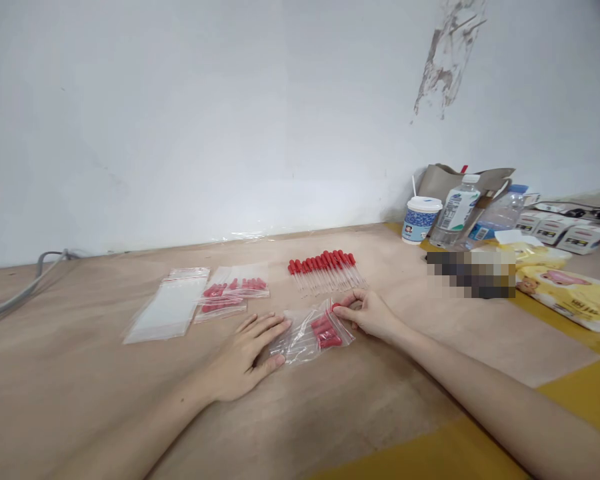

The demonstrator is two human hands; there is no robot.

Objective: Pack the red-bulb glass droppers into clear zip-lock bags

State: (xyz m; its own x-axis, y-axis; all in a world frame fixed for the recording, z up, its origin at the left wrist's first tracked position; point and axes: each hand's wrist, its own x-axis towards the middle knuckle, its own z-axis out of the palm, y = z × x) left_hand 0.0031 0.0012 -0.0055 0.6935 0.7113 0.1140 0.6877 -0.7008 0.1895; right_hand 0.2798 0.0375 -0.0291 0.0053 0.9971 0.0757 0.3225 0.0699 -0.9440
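A clear zip bag (297, 340) lies flat in front of me, with several red-bulbed droppers (325, 331) inside, their bulbs toward its right end. My left hand (250, 353) rests on the table with fingers spread, its fingertips and thumb touching the bag's left end. At the bag's right end, my right hand (367, 313) pinches a dropper by its red bulb (336, 307); the stem of that one is hard to make out. Behind the bag, a row of loose droppers (325, 270) lies side by side, red bulbs toward the wall.
Left of the bag lie filled bags of droppers (235, 290) and a stack of flat zip bags (167, 307). To the right stand a paper cup (420, 220), a plastic bottle (457, 213), small boxes (583, 237) and a yellow wipes pack (570, 293). A grey cable (15, 303) runs at far left.
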